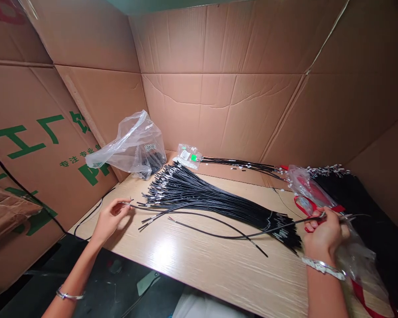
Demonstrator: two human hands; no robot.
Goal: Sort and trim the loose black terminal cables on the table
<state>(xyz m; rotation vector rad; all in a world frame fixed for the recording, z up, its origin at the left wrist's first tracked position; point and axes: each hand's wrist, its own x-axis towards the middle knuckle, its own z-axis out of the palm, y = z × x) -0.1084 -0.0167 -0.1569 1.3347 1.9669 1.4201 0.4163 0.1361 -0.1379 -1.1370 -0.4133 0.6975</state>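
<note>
My left hand (pixel 114 218) is closed in a pinch on the stripped end of a thin black cable (pixel 199 213), which runs right across the table to a free end. My right hand (pixel 325 232) is closed round a second black cable (pixel 215 236), whose far end with bare wires lies near the table's middle. Silver pointed metal (pixel 350 217) sticks out past the right hand; its kind is hidden by the fingers. Between the hands lies a thick bundle of black cables (pixel 215 194), tied near its right end, with stripped tips fanned out on the left.
A clear plastic bag (pixel 132 145) with black parts stands at the back left. Behind the bundle are a small labelled bag (pixel 188 155) and more black cables (pixel 242 164). Plastic and red ribbon (pixel 303 203) lie at right. Cardboard walls (pixel 219 92) enclose the wooden table (pixel 202 260).
</note>
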